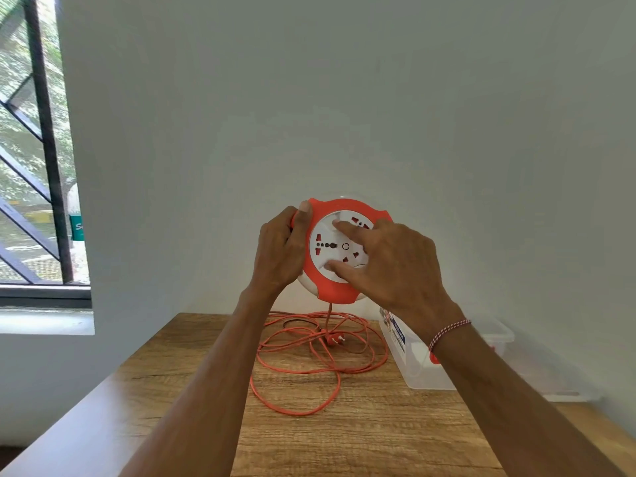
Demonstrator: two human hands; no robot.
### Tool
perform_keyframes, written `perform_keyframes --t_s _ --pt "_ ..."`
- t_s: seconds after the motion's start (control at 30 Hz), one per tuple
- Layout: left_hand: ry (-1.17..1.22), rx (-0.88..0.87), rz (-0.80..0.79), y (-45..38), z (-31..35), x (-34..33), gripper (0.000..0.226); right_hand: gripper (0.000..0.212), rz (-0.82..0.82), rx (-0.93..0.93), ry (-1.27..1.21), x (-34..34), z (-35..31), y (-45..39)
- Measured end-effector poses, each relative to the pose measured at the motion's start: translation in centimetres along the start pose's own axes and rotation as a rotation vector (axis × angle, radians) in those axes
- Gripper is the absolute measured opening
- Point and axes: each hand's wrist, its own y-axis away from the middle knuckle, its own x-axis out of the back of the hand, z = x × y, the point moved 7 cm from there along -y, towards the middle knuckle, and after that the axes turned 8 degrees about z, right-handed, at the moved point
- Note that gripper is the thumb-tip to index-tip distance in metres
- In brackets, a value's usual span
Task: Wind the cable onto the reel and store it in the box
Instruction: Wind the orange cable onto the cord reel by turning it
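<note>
I hold a round orange and white cable reel [327,287] upright in the air above the table, its socket face toward me. My left hand [280,249] grips its left rim, thumb on the front edge. My right hand [385,263] lies over the white socket disc with a finger and the thumb pressed on it. A thin orange cable [296,370] hangs from the reel's bottom and lies in loose loops on the wooden table [361,438]. Its plug [335,339] rests among the loops. A clear plastic box [418,370] stands open at the right, partly behind my right forearm.
The table stands against a pale wall. A barred window [38,160] fills the left side, with a sill below it. The box's clear lid [557,383] seems to lie beside the box, toward the right edge of the table.
</note>
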Motion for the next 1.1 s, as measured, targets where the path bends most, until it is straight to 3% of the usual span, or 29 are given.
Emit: perform_keyframes --t_s 0.13,0.3,0.5,0.77,0.97,1.1 --pt "0.005 0.008 0.004 0.1 0.0 0.0 0.052 0.061 -0.016 0.045 -0.072 0.3 -0.2 -0.3" --pt "0.007 0.017 0.013 0.0 0.0 0.2 0.049 0.021 -0.036 0.279 -0.181 0.7 -1.3 -0.4" --pt "0.023 0.019 -0.003 0.0 0.2 0.1 0.052 0.053 -0.216 0.271 -0.068 -0.4 -1.5 -0.1" --pt "0.015 0.01 0.0 -0.1 0.0 0.1 0.052 0.068 -0.143 0.249 0.082 -0.6 -1.3 0.1" --pt "0.003 0.014 0.007 0.0 0.1 0.0 0.057 0.062 -0.006 0.058 0.073 0.3 0.0 -0.2" --pt "0.002 0.018 0.005 -0.1 0.2 0.0 0.06 0.062 0.009 0.065 0.026 0.6 -0.2 -0.4"
